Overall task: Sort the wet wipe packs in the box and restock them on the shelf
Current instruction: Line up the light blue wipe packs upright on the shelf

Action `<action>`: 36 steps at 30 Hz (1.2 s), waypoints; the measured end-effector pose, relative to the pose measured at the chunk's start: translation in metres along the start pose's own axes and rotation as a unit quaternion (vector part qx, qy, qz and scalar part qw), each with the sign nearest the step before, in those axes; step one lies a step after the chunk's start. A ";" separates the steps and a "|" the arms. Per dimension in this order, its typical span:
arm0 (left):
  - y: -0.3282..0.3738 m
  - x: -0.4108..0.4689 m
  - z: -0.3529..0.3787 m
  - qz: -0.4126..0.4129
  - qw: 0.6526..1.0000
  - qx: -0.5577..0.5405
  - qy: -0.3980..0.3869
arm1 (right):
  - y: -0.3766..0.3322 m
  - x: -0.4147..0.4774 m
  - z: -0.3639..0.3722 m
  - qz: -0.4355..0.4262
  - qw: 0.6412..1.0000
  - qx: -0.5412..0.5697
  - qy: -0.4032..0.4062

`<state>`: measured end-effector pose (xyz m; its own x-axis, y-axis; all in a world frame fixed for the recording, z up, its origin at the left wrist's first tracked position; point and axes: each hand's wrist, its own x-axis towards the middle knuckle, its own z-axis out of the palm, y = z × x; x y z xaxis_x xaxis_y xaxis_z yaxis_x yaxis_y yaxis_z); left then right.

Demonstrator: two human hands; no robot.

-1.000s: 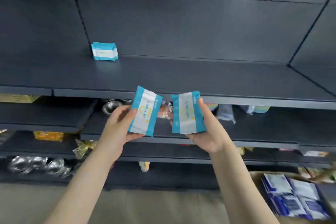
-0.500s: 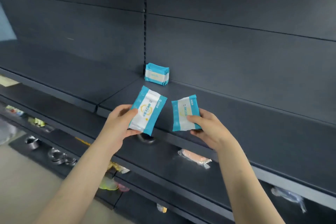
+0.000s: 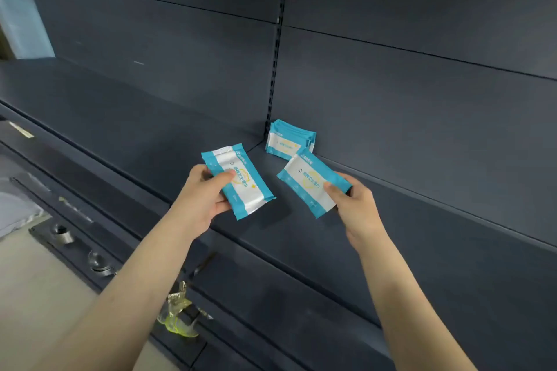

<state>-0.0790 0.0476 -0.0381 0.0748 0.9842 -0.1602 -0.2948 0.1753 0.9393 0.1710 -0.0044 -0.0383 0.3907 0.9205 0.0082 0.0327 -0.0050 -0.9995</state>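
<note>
At the lower left of the frame, metal ware (image 3: 96, 259) and a crinkled clear wrapper (image 3: 177, 316) lay on lower tiers. Left of centre, the left hand (image 3: 208, 199) grasped a wet wipe pack (image 3: 238, 181), thumb on its printed face and fingers beneath, holding it by its left long edge. That pack's long axis ran from upper left to lower right, its free end pointing down and right, over the dark shelf (image 3: 422, 250).

Just above centre, a small stack of packs (image 3: 289, 141) stood on edge at the back of the shelf, at the foot of the slotted upright (image 3: 278, 39). Right of centre, the right hand (image 3: 352, 205) pinched a second pack (image 3: 312, 185) by its lower right end, thumb on top. Its long axis also ran upper left to lower right, and its free end pointed straight at the stack, overlapping the stack's lower edge in the picture; whether they touched could not be told.

The right hand's pack looked the nearer to the stack, so it would probably go in first, after being tipped up on edge.
</note>
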 end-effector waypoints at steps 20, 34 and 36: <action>0.025 0.210 -0.033 0.026 0.917 0.303 -0.258 | 0.046 0.171 0.091 -0.124 0.916 -0.315 0.217; -0.013 0.245 0.034 0.306 0.802 0.460 -0.228 | 0.065 0.147 0.079 -0.117 0.956 -0.136 0.233; -0.019 0.250 0.042 0.345 0.775 0.493 -0.196 | 0.066 0.144 0.080 -0.115 0.955 -0.170 0.215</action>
<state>-0.0153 0.2894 -0.0831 0.5639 0.7196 0.4051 0.4620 -0.6815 0.5676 0.1559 0.1589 -0.1053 0.6767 0.6674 0.3109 0.4306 -0.0161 -0.9024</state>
